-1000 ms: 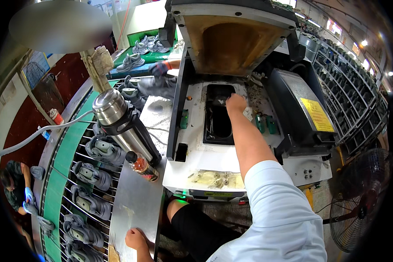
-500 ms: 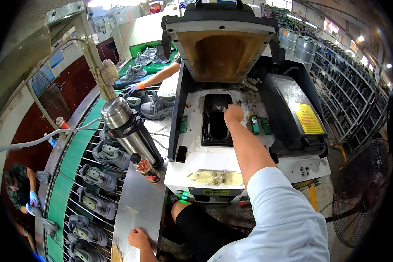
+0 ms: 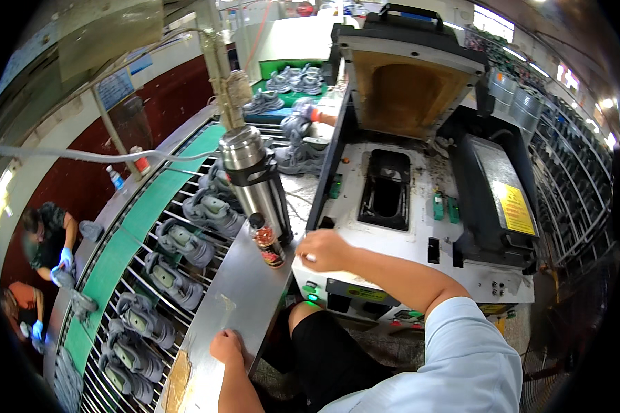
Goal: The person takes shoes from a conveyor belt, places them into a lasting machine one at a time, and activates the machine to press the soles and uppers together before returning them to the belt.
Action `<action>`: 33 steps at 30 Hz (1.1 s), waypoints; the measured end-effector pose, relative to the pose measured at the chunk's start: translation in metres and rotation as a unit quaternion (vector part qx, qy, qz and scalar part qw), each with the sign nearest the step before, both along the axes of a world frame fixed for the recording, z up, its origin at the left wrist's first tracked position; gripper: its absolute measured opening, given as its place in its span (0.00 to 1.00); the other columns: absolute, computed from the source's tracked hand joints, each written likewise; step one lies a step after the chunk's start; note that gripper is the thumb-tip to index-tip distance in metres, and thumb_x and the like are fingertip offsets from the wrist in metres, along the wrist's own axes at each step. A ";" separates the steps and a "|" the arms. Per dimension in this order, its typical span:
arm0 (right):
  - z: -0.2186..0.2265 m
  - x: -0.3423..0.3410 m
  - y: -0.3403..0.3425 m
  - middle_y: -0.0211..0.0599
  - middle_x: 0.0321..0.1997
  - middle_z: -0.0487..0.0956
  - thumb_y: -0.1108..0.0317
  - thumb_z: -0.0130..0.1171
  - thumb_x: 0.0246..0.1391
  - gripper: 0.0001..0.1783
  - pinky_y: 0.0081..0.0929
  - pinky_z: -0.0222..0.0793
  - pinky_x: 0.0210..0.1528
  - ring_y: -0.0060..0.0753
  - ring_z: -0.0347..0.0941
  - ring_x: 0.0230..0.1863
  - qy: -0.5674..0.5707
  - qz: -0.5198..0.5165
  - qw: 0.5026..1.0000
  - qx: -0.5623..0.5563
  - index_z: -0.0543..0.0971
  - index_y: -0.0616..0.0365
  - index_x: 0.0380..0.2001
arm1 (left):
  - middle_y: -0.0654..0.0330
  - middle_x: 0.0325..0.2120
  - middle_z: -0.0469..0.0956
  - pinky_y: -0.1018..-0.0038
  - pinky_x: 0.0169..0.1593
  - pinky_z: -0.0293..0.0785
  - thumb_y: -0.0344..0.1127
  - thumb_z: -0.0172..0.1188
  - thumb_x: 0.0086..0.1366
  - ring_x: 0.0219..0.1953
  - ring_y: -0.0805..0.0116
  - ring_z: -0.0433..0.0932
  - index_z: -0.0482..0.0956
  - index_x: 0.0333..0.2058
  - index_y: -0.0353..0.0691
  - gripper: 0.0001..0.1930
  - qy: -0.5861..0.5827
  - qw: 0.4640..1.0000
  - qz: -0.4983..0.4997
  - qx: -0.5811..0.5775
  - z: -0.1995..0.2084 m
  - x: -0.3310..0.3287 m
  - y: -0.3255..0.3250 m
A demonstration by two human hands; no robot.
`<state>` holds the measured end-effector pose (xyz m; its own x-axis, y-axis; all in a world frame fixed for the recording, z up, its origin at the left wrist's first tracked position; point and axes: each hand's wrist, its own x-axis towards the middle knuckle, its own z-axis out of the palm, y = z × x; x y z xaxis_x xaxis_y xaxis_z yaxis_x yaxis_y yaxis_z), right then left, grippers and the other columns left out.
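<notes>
Holds the right hand (image 3: 326, 250) above the front left corner of a grimy, white-topped machine (image 3: 406, 244), fingers curled in nearly to a fist, pinching at the fingertips a small pale piece (image 3: 308, 259), too small to identify. Rests the left hand (image 3: 226, 346), loosely curled closed, near the edge of a smooth, scuffed steel table (image 3: 248, 296), closer to the body; cannot see inside the curl.

Has, just left of the right hand, a clear bottle (image 3: 266, 241) with reddish contents and a dark cap, and just beyond it a tall cylindrical flask (image 3: 255, 186) in shiny steel and black.

Beyond the right hand and to its right, has a black rectangular mould (image 3: 393, 165), round-cornered, with a dark hollow; farther beyond, a raised lid (image 3: 408, 96), metal-rimmed, with an amber-brown inner face and an arched recess. Farther right of the same hand, has two small green blocks (image 3: 438, 205), then a long black housing (image 3: 479, 193) with a yellow label.

Left of the left hand, has chunky grey shoes (image 3: 186, 244) on thin metal bars; farther left, a flat green belt (image 3: 138, 220).
</notes>
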<state>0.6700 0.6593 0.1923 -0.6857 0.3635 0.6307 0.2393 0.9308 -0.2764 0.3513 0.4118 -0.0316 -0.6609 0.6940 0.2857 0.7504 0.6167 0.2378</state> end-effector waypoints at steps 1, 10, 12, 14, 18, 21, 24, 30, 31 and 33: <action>-0.005 -0.018 -0.011 0.31 0.22 0.76 0.67 0.59 0.39 0.02 0.36 0.69 0.30 0.38 0.74 0.30 -0.026 0.031 0.999 -0.018 0.78 0.50 0.21 | 0.51 0.18 0.78 0.58 0.29 0.72 0.42 0.54 0.55 0.22 0.49 0.77 0.81 0.19 0.40 0.15 0.006 1.000 0.013 0.002 0.000 -0.001 0.000; -0.041 -0.058 -0.027 0.33 0.33 0.77 0.58 0.56 0.45 0.12 0.36 0.62 0.46 0.38 0.73 0.42 -0.345 0.026 0.938 0.004 0.79 0.49 0.33 | 0.59 0.25 0.80 0.62 0.31 0.73 0.43 0.53 0.58 0.29 0.58 0.79 0.81 0.25 0.47 0.11 0.049 0.987 -0.035 -0.152 0.036 0.014 -0.002; -0.039 -0.057 -0.026 0.34 0.33 0.77 0.58 0.57 0.45 0.13 0.35 0.62 0.46 0.38 0.73 0.42 -0.310 0.050 0.949 -0.027 0.79 0.49 0.33 | 0.60 0.29 0.80 0.63 0.31 0.73 0.42 0.52 0.59 0.31 0.60 0.79 0.81 0.28 0.49 0.09 0.054 0.984 -0.033 -0.168 0.024 0.010 -0.005; -0.044 -0.057 -0.028 0.33 0.33 0.77 0.57 0.58 0.44 0.14 0.36 0.61 0.47 0.38 0.72 0.43 -0.326 0.046 0.944 -0.008 0.79 0.50 0.34 | 0.61 0.30 0.80 0.64 0.32 0.73 0.41 0.52 0.60 0.33 0.61 0.79 0.80 0.30 0.50 0.09 0.052 0.983 -0.026 -0.177 0.023 0.008 -0.009; -0.046 -0.049 -0.035 0.32 0.34 0.77 0.57 0.60 0.42 0.14 0.38 0.58 0.56 0.38 0.70 0.46 -0.339 0.050 0.939 0.030 0.79 0.49 0.34 | 0.61 0.32 0.79 0.64 0.34 0.73 0.41 0.51 0.60 0.34 0.61 0.79 0.80 0.33 0.49 0.09 0.004 0.978 -0.024 -0.207 0.048 0.022 -0.001; -0.043 -0.042 -0.050 0.33 0.35 0.76 0.58 0.60 0.42 0.15 0.40 0.55 0.60 0.38 0.70 0.46 -0.325 0.034 0.944 0.053 0.79 0.50 0.34 | 0.61 0.33 0.79 0.64 0.36 0.73 0.40 0.52 0.60 0.36 0.61 0.78 0.80 0.34 0.49 0.09 0.013 0.970 -0.028 -0.240 0.059 0.017 0.001; -0.026 -0.038 -0.095 0.37 0.34 0.77 0.61 0.58 0.40 0.13 0.41 0.64 0.49 0.41 0.73 0.42 -0.329 0.083 0.940 -0.024 0.78 0.52 0.31 | 0.58 0.31 0.79 0.64 0.34 0.74 0.41 0.53 0.58 0.34 0.60 0.79 0.81 0.31 0.47 0.09 0.054 0.964 -0.067 -0.252 0.050 0.014 -0.003; 0.024 0.023 -0.132 0.34 0.28 0.78 0.65 0.64 0.45 0.08 0.34 0.71 0.34 0.39 0.75 0.34 -0.048 0.135 0.970 -0.195 0.80 0.53 0.30 | 0.59 0.32 0.78 0.64 0.35 0.74 0.42 0.55 0.57 0.34 0.60 0.78 0.79 0.32 0.47 0.09 0.084 0.969 -0.075 -0.219 0.037 0.012 -0.008; 0.030 0.040 -0.129 0.33 0.24 0.77 0.67 0.63 0.45 0.04 0.31 0.71 0.29 0.38 0.74 0.27 0.014 0.076 0.971 -0.225 0.80 0.53 0.25 | 0.59 0.32 0.78 0.64 0.35 0.73 0.41 0.55 0.57 0.35 0.61 0.78 0.79 0.32 0.47 0.08 0.082 0.970 -0.069 -0.217 0.040 0.014 -0.009; 0.015 0.080 -0.123 0.35 0.23 0.78 0.66 0.61 0.45 0.05 0.32 0.71 0.29 0.40 0.74 0.26 0.023 -0.128 0.957 -0.261 0.79 0.54 0.21 | 0.59 0.32 0.78 0.64 0.34 0.74 0.41 0.55 0.57 0.34 0.61 0.78 0.79 0.32 0.47 0.08 0.089 0.969 -0.075 -0.216 0.036 0.013 -0.006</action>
<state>0.7497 0.5364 0.2069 -0.5078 0.7892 0.3453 0.4175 0.5761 -0.7027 0.3639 0.4057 0.0039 -0.5097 0.8591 0.0465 0.8450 0.5100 -0.1607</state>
